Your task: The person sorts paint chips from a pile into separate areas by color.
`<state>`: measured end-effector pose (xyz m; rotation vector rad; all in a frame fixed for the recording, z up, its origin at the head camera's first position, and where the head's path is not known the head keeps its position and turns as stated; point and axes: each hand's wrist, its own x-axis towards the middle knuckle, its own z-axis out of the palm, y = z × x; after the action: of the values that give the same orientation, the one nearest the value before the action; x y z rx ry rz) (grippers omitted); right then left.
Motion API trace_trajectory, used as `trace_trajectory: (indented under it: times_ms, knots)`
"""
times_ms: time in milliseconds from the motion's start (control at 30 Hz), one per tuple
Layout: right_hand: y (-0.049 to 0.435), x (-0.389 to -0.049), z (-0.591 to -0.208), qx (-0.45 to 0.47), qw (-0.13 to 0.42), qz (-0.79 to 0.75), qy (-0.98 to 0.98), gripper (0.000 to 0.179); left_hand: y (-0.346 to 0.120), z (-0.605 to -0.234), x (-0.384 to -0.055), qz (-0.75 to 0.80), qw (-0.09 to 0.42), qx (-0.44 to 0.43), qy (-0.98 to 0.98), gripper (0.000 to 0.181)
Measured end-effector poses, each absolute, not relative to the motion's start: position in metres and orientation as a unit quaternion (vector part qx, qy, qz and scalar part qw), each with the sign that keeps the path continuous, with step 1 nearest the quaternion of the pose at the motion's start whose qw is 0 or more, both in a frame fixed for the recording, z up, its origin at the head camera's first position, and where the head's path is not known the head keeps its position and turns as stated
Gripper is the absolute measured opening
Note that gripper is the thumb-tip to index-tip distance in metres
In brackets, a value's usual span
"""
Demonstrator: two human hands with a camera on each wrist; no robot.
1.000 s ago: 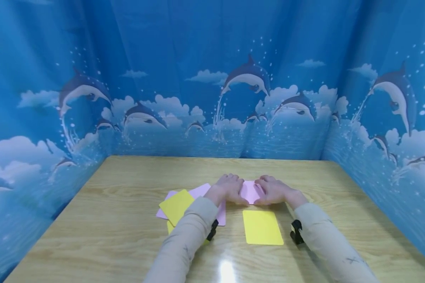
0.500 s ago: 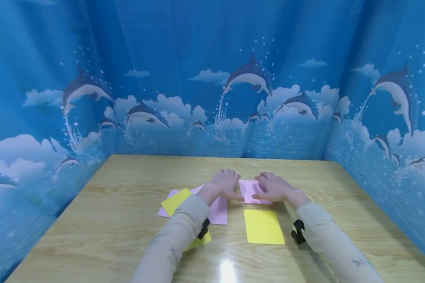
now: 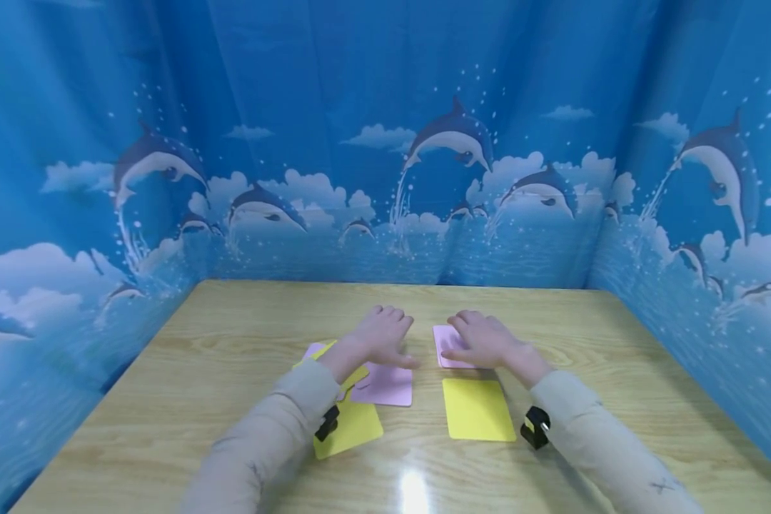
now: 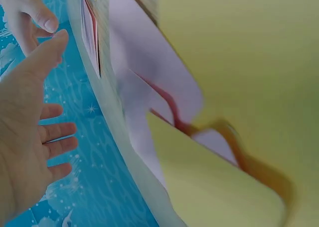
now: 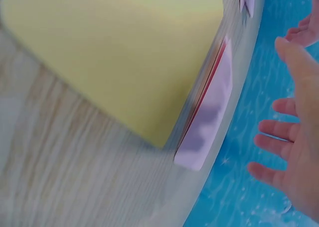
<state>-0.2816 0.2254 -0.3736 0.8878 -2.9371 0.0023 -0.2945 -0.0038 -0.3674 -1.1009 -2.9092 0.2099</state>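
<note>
On the far left, a pale left sleeve (image 3: 263, 435) is reaching over the table (image 3: 122, 421), and a black left wrist device (image 3: 327, 422) is hanging beneath it. Under that arm, 1 upper yellow card (image 3: 355, 377) is resting across pink, and 1 lower yellow card (image 3: 353, 432) is lying nearer the person. The left hand (image 3: 382, 337) is hovering past them, its fingers spreading loosely and holding nothing. Just below it, a pink card (image 3: 388, 387) is overlapping the others. Farther right, a layered pink stack (image 3: 445, 343) is lying well apart from those 3 cards, and a squarish yellow card (image 3: 478, 410) is lying flat just in front of it. Over the stack, the right hand (image 3: 485, 339) is hovering with its fingers extending apart, gripping nothing. At the right, another black device (image 3: 535, 428) is hanging beside the right sleeve (image 3: 610, 442).
</note>
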Motion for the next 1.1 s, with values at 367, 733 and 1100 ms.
trace_trajectory:
  times_ms: [367, 733, 1100]
  knots:
    - [0.194, -0.27, -0.365, 0.294, 0.038, -0.017, -0.955, 0.075, -0.043, -0.366, -0.282, 0.08, 0.011, -0.345, -0.935, 0.09]
    - [0.17, -0.262, -0.355, 0.316, 0.03, 0.0, -0.948, 0.076, -0.079, -0.365, -0.27, 0.059, 0.009, -0.323, -0.944, 0.091]
    - [0.15, -0.266, -0.355, 0.361, 0.038, 0.016, -0.932, 0.078, -0.112, -0.371, -0.258, 0.034, 0.002, -0.301, -0.953, 0.092]
